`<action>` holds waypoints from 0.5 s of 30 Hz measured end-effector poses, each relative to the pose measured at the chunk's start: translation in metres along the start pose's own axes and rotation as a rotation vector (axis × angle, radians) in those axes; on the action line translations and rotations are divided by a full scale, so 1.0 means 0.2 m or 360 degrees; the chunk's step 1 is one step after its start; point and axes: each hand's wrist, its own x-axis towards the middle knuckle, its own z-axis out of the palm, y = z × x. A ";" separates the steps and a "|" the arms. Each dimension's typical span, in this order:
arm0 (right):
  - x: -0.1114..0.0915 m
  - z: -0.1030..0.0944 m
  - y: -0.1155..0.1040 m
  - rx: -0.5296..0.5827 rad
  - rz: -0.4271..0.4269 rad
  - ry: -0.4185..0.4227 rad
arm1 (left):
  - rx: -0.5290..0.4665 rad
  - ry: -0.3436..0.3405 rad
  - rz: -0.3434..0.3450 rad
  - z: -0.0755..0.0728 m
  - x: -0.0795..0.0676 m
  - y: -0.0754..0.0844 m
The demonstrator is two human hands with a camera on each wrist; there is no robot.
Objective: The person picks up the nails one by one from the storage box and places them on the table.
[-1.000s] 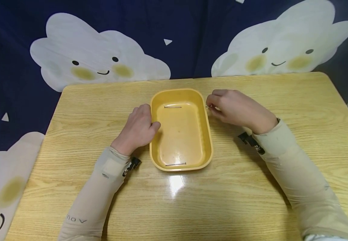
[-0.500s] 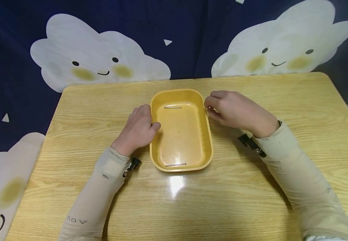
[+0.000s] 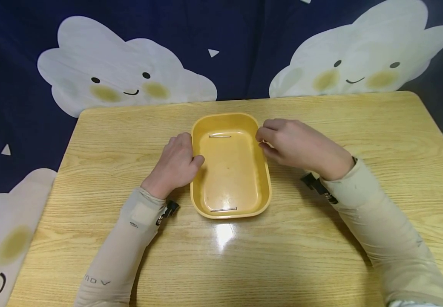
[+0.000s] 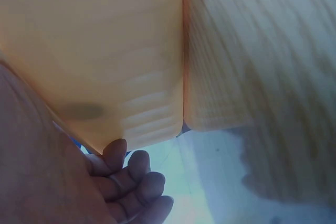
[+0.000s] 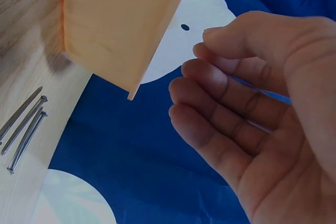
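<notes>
Head view: a yellow, round-cornered plastic tray [image 3: 227, 170] is resting on the light wood-grain table [image 3: 221, 273], the bare left hand [image 3: 173, 162] gripping its rim at nine o'clock. The bare right hand [image 3: 290, 143] is hovering near its two o'clock edge. Thin silvery metal nails [image 3: 220, 136] are lying inside at twelve and six. Left wrist view: curled fingers [image 4: 139, 165] are showing at seven o'clock. Right wrist view: thumb and forefinger are nearly meeting; whether they are pinching anything, I cannot tell. Loose metal nails [image 5: 26, 141] are lying between eight and nine.
</notes>
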 end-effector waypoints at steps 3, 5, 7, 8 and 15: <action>0.00 0.00 -0.01 0.0004 -0.0011 -0.0008 | -0.0001 -0.0003 -0.0004 0.00 0.00 0.00; 0.00 0.00 -0.02 0.0006 -0.0025 -0.0010 | -0.0002 -0.0004 -0.0004 0.00 0.00 0.00; 0.00 0.00 -0.03 0.0006 -0.0042 -0.0009 | 0.0000 -0.0005 -0.0002 0.00 0.00 0.00; 0.00 0.00 -0.03 0.0008 -0.0051 -0.0011 | 0.0001 -0.0006 -0.0002 0.00 0.00 0.00; 0.01 0.02 -0.05 0.0026 -0.0142 0.0021 | 0.0013 -0.0008 -0.0004 0.00 0.00 0.00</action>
